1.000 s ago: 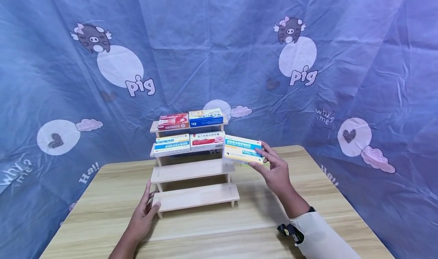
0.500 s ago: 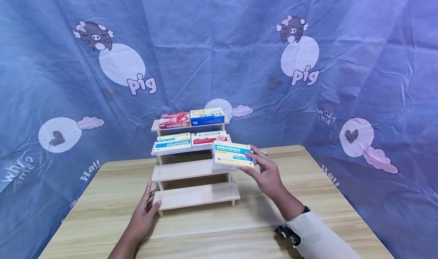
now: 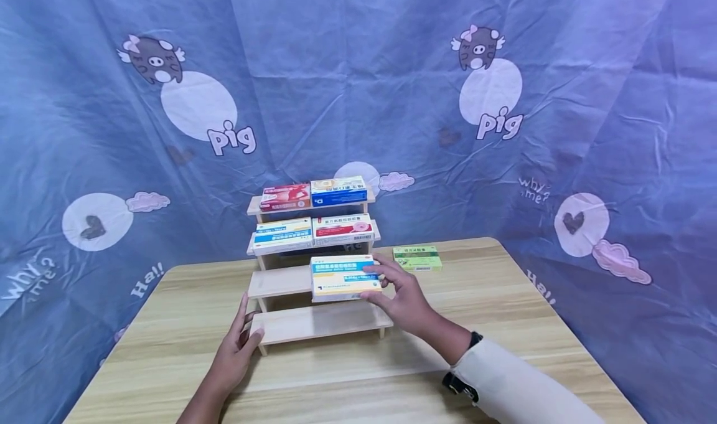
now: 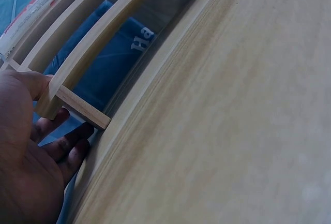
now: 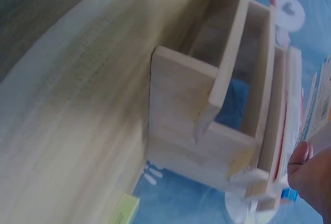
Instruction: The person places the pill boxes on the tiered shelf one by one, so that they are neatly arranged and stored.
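Note:
My right hand (image 3: 406, 296) pinches a white, blue and yellow medicine box (image 3: 342, 277) by its right end. The box hangs over the third tier of a stepped wooden rack (image 3: 325, 324), and in the right wrist view its edge (image 5: 320, 102) shows beside the thumb. At the rack's lower left corner my left hand (image 3: 232, 349) holds the end of the lowest board, thumb on top. The left wrist view has this hand (image 4: 36, 146) with its fingers below the board end (image 4: 51, 97).
Red (image 3: 285, 197) and blue-and-white (image 3: 338, 192) medicine boxes lie on the top tier. A blue-yellow box (image 3: 282, 235) and a red-white box (image 3: 343, 228) fill the second. Behind right, a green box (image 3: 417, 258) lies on the table (image 3: 476, 324). A blue curtain (image 3: 358, 100) hangs behind.
The right hand has carried the medicine box left and down, from beside the rack to over its third tier. The green box behind has come into full view. My left hand stays at the rack.

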A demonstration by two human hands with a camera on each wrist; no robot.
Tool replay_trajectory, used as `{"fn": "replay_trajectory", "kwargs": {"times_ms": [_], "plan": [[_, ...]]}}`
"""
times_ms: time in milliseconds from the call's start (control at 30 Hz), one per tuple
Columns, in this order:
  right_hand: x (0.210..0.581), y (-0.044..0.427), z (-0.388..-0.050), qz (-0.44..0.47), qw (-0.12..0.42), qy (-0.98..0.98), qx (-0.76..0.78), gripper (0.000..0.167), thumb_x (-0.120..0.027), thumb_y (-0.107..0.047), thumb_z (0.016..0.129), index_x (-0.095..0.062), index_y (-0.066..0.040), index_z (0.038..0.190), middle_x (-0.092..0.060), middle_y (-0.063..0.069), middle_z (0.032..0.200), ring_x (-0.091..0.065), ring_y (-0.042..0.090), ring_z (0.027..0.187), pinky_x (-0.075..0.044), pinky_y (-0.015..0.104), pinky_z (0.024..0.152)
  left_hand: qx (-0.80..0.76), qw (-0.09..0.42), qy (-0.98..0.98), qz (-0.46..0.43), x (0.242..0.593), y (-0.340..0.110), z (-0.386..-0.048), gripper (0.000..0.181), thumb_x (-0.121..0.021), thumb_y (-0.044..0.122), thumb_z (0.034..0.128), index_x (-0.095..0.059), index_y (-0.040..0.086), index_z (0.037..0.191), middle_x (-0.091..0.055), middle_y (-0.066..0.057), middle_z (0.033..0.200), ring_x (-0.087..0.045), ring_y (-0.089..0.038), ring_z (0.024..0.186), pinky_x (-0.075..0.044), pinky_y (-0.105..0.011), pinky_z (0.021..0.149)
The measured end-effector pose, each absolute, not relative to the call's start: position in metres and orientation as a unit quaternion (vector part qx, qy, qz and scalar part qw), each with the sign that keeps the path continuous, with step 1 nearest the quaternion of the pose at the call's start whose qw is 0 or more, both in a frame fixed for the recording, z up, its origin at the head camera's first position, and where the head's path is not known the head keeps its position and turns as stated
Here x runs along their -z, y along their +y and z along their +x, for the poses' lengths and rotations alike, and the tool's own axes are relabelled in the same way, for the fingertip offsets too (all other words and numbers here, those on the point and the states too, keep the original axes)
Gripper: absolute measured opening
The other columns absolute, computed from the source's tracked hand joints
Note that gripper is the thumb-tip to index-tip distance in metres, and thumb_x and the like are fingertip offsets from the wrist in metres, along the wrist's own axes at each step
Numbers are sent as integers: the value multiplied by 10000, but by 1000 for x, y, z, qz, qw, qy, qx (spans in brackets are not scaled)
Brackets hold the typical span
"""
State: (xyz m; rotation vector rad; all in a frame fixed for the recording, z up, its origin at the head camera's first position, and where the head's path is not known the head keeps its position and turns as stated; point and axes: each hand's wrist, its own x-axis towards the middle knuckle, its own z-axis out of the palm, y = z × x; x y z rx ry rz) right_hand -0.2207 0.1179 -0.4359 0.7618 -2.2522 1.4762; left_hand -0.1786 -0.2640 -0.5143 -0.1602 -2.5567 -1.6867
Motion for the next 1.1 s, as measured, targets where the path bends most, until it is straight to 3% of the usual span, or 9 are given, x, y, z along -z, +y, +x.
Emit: {"fn": "replay_trajectory", "kwargs": {"times_ms": [133,200,300,533,867,933,1100], "plan": [[438,106,-220,274,145,-805,-507,445,-903,-138,899,-787,-129,1328,-582,219,1608,-570,408,1482,-603,470,1000,544,37,-837,-51,514,-266,-178,853,-559,228,1164,31,307,1774,-383,-320,1683,-483,-530,1516,-445,-57,979],[437,98,-220,274,134,-808,-504,442,-902,-153,902,-786,-141,1328,-570,216,1619,-534,417,1521,-576,567,1088,539,37,-840,-52,514,-268,-178,855,-552,233,1167,48,323,1769,-380,-322,1684,-483,-539,1513,-449,-57,972],[436,86,-221,279,130,-808,-503,437,-894,-169,914,-779,-134,1334,-563,220,1621,-506,421,1547,-510,609,1177,535,38,-842,-54,514,-270,-178,857,-546,226,1170,61,321,1767,-375,-328,1684,-487,-559,1507,-459,-64,962],[428,64,-222,282,144,-813,-488,450,-889,-218,931,-768,-128,1355,-576,169,1624,-520,381,1540,-469,632,1213,536,41,-841,-56,512,-269,-179,857,-553,195,1164,42,274,1776,-390,-337,1671,-518,-565,1481,-476,-78,956],[418,38,-230,279,120,-820,-485,439,-868,-283,959,-766,-124,1355,-575,184,1626,-491,387,1574,-308,717,1287,520,35,-853,-39,508,-268,-179,856,-556,249,1166,48,323,1768,-405,-295,1689,-470,-476,1541,-336,14,992],[417,33,-231,275,112,-820,-489,439,-872,-285,955,-770,-118,1349,-576,197,1623,-492,401,1571,-288,719,1295,521,37,-852,-39,508,-267,-179,856,-557,232,1165,44,316,1769,-404,-303,1687,-470,-476,1537,-352,10,985],[420,22,-235,258,95,-821,-501,452,-878,-294,949,-771,-123,1353,-562,191,1635,-524,393,1537,-362,680,1255,530,36,-846,-44,510,-266,-178,866,-558,192,1161,49,295,1771,-399,-334,1672,-507,-523,1496,-430,-55,977]]}}
